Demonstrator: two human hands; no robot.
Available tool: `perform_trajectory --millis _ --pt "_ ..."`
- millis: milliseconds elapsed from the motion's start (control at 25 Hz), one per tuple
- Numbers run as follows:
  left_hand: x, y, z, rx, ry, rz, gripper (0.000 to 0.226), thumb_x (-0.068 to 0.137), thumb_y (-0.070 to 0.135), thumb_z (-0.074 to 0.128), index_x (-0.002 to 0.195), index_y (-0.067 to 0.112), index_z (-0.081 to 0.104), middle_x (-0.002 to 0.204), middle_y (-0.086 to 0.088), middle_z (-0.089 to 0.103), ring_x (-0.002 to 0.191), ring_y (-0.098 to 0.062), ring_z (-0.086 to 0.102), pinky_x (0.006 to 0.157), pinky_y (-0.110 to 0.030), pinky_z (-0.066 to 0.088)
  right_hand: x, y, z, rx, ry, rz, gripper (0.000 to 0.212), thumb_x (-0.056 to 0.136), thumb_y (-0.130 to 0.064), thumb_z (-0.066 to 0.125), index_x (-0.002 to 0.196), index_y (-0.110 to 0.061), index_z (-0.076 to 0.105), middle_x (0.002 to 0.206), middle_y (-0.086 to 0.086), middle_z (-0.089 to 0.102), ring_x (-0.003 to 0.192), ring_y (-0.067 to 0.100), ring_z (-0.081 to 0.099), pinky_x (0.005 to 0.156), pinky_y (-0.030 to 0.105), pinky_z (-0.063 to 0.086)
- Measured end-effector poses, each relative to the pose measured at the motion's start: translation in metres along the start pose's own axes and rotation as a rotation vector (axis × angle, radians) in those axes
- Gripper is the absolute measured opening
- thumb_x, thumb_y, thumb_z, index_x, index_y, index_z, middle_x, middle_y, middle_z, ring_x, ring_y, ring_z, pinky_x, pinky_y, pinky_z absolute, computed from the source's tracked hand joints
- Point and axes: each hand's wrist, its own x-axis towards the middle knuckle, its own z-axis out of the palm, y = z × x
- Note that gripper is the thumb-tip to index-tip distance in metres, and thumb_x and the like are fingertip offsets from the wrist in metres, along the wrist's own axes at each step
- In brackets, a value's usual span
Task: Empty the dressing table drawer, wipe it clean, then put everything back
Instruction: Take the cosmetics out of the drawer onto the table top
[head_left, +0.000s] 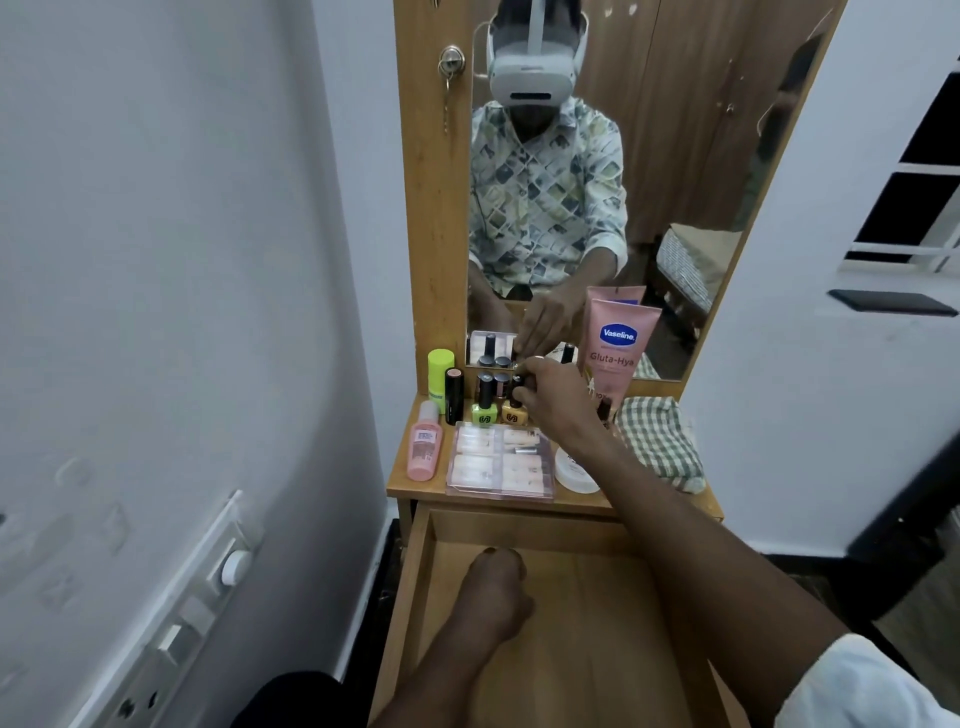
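Note:
The wooden drawer (431, 582) stands pulled out below the dressing table top, and its bare floor shows. My left hand (498, 592) rests in it as a closed fist with nothing visible in it. My right hand (556, 400) reaches over the table top and pinches a small dark nail polish bottle (517, 387) beside the green nail polish (484, 405) and the yellow one (511, 414). A clear nail-tip box (498, 460), a pink bottle (425, 444), a white jar (571, 475) and a pink Vaseline tube (615, 353) stand on the top.
A green checked cloth (660, 441) lies folded at the right of the table top. A lime bottle (440, 371) and a black stick (453, 395) stand at the left. The mirror (675, 156) rises behind. A white wall with a switch panel (208, 597) is close on the left.

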Motion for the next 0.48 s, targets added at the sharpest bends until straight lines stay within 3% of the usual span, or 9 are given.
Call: perform_trajectory --millis 240,400,480 --pt "0.003 0.001 0.001 0.01 0.01 -0.014 0.03 0.089 0.008 0.065 0.118 0.013 0.064 0.126 -0.006 0.058 0.111 -0.019 0.059 0.084 -0.023 0.048 -0.003 -0.001 -0.002 0.032 0.05 0.008 0.021 0.088 0.0 0.062 0.107 -0.007 0.067 0.091 0.008 0.069 0.079 0.019 0.066 0.07 0.036 0.059" --pt "0.004 0.003 -0.012 -0.006 0.021 0.014 0.027 0.092 0.006 0.056 0.117 0.009 0.065 0.124 -0.008 0.06 0.108 -0.021 0.059 0.08 -0.023 0.047 -0.02 -0.016 -0.028 -0.008 0.119 -0.053 0.018 0.094 -0.004 0.057 0.108 -0.005 0.067 0.092 0.009 0.071 0.075 0.011 0.063 0.064 0.015 0.048" --pt "0.005 -0.001 -0.014 0.001 0.005 0.01 0.029 0.091 0.007 0.055 0.118 0.01 0.066 0.125 -0.008 0.061 0.11 -0.021 0.059 0.083 -0.024 0.046 -0.039 -0.016 -0.045 0.018 0.145 -0.053 0.017 0.092 -0.009 0.061 0.107 -0.006 0.068 0.094 0.008 0.072 0.08 0.012 0.063 0.071 0.019 0.05"
